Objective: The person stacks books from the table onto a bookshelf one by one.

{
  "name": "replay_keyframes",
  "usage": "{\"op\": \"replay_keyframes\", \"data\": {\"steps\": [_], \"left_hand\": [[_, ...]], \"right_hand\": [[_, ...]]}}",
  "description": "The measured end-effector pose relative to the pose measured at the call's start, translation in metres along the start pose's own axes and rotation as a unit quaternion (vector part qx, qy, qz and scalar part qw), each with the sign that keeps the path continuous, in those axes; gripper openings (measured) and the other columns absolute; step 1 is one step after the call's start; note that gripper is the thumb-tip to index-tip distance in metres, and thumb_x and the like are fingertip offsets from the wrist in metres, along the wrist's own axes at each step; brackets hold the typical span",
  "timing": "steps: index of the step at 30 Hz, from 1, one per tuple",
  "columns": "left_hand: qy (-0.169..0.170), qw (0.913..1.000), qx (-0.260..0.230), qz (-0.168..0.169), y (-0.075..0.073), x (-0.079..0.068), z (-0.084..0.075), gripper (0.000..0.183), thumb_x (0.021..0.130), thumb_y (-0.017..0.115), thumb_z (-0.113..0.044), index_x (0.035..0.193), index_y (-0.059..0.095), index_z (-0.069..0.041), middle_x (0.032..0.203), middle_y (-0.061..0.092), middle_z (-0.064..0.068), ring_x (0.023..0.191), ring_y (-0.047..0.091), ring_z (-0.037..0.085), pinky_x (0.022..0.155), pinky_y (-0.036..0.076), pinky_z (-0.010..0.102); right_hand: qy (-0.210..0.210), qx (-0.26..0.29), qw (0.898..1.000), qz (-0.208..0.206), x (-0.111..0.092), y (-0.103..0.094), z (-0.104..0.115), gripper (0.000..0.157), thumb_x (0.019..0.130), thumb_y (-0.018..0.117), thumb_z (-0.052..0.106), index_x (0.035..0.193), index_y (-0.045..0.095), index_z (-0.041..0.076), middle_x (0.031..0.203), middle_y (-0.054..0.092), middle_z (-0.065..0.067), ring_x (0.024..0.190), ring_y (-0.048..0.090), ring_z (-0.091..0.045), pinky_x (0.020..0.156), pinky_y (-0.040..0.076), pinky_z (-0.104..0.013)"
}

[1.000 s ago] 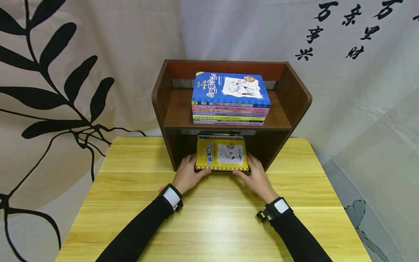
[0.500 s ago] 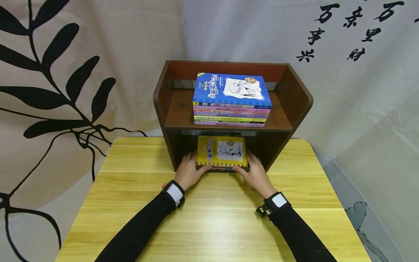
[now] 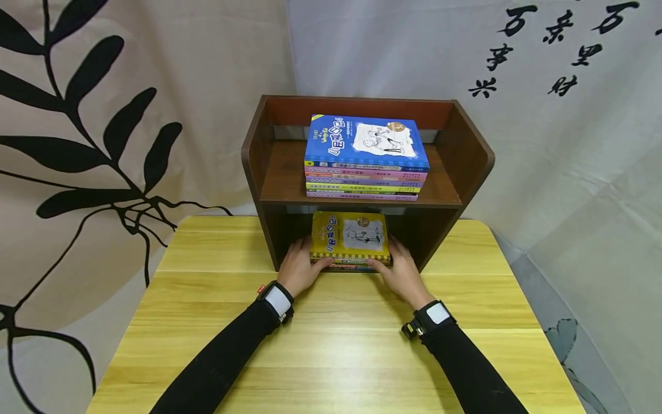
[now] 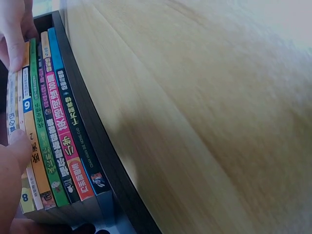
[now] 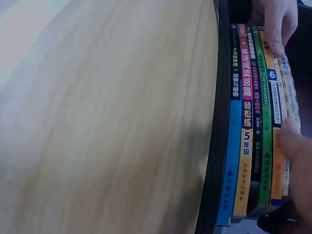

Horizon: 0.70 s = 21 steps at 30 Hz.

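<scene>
A yellow comic book [image 3: 331,233] with a white drawing panel lies cover up on top of a stack in the lower compartment of the brown bookshelf [image 3: 468,158]. My left hand [image 3: 299,270] grips its left front corner, thumb along the spine side and fingers down the left side. Mirroring it, my right hand [image 3: 404,275] grips the right front corner. Under the yellow book, the left wrist view shows several spines, among them a green one [image 4: 45,141] and a blue-black one [image 4: 78,117] against the shelf board. The fingertips behind the stack are mostly hidden.
On the upper shelf sits a neat stack of several books topped by a blue one [image 3: 331,146]. The wooden table [image 3: 331,345] extends in front of the bookshelf. Behind hangs a pale cloth [image 3: 372,46] with black leaves and characters.
The yellow book has shifted back into the compartment under both hands, and more coloured spines show beneath its front edge. The hands moved slightly inward with it; the upper stack is unchanged.
</scene>
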State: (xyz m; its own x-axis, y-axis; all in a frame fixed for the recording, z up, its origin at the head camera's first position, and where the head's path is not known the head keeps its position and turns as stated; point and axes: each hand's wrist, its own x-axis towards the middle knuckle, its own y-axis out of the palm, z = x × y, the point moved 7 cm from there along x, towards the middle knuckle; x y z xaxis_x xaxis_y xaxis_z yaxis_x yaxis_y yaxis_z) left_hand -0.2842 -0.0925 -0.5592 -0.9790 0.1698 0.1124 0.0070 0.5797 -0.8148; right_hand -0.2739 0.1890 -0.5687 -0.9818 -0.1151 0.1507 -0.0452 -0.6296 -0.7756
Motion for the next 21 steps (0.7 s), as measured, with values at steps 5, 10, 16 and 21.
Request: {"op": "replay_keyframes", "data": {"steps": [5,10,16,21], "left_hand": [[0.001,1.0,-0.003,-0.005,-0.001,0.001,0.0,0.094,0.093,0.066,-0.066,0.161,0.042,-0.005,0.157,0.051,0.025,0.14,0.05,0.045,0.114,0.047,0.058],[0.005,0.9995,-0.016,-0.027,-0.01,-0.009,-0.005,0.086,0.095,0.068,-0.061,0.157,0.049,-0.005,0.154,0.054,0.025,0.139,0.051,0.045,0.115,0.045,0.059],[0.006,0.9952,-0.043,-0.088,-0.038,-0.034,-0.015,0.054,0.101,0.068,-0.043,0.137,0.069,-0.003,0.14,0.067,0.021,0.13,0.06,0.043,0.109,0.05,0.06],[0.053,0.9868,-0.045,-0.146,-0.073,-0.055,-0.032,0.027,0.104,0.066,-0.031,0.11,0.08,-0.01,0.115,0.078,0.01,0.11,0.073,0.032,0.097,0.057,0.056]], "right_hand": [[-0.001,0.003,1.0,-0.007,0.001,-0.001,0.0,0.101,0.092,0.066,0.067,0.166,0.032,0.008,0.171,0.032,-0.025,0.155,0.031,-0.048,0.122,0.033,-0.065],[-0.025,0.017,0.998,-0.051,-0.008,-0.01,0.004,0.085,0.097,0.068,0.055,0.161,0.043,0.004,0.165,0.042,-0.025,0.151,0.039,-0.046,0.12,0.037,-0.064],[-0.075,0.057,0.981,-0.168,-0.036,-0.036,0.018,0.032,0.105,0.064,0.022,0.127,0.073,0.0,0.125,0.071,-0.017,0.11,0.071,-0.033,0.091,0.061,-0.052],[-0.116,0.041,0.971,-0.205,-0.055,-0.062,0.043,0.021,0.107,0.06,0.018,0.106,0.076,0.005,0.099,0.072,-0.004,0.084,0.069,-0.016,0.072,0.061,-0.039]]}}
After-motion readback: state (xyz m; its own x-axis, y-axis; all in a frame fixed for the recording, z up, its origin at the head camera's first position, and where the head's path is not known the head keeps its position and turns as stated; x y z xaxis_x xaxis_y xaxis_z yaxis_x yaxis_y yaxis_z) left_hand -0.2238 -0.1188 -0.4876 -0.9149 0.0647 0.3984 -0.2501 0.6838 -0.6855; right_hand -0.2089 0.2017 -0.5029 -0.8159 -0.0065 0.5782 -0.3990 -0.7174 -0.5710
